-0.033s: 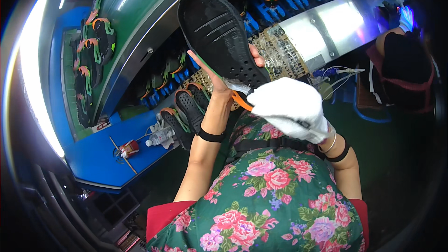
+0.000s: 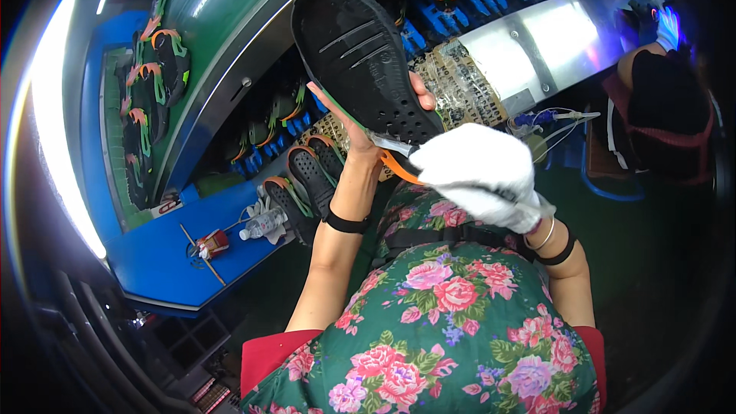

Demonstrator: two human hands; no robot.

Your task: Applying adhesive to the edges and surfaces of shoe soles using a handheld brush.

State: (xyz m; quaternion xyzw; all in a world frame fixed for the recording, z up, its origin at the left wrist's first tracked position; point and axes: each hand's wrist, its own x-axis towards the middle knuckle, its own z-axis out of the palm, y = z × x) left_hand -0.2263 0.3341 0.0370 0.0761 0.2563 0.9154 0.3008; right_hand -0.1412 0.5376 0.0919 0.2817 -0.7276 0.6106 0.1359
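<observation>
A black clog point(image 2: 356, 61) with slots, round holes and an orange strap point(image 2: 400, 169) is held up in front of me. My left hand point(image 2: 354, 126) is closed around it, the palm along the left edge and fingertips showing at the right edge. My right hand point(image 2: 479, 176), in a white glove, is closed near the clog's lower end. A thin, shiny, blade-like tool point(image 2: 389, 143) sticks out of the glove and lies against the clog there; its handle is mostly hidden by the glove.
More black clogs point(image 2: 308, 172) stand on a blue table point(image 2: 165, 261) at left, beside a plastic bottle point(image 2: 262, 225) and a small red item point(image 2: 212, 244). A metal-edged conveyor point(image 2: 529, 42) carrying shoes runs behind. Another person's gloved hand point(image 2: 668, 28) is at far right.
My right hand has shifted slightly to the right, and the glove has turned a little. The clog and my left hand stay almost where they were.
</observation>
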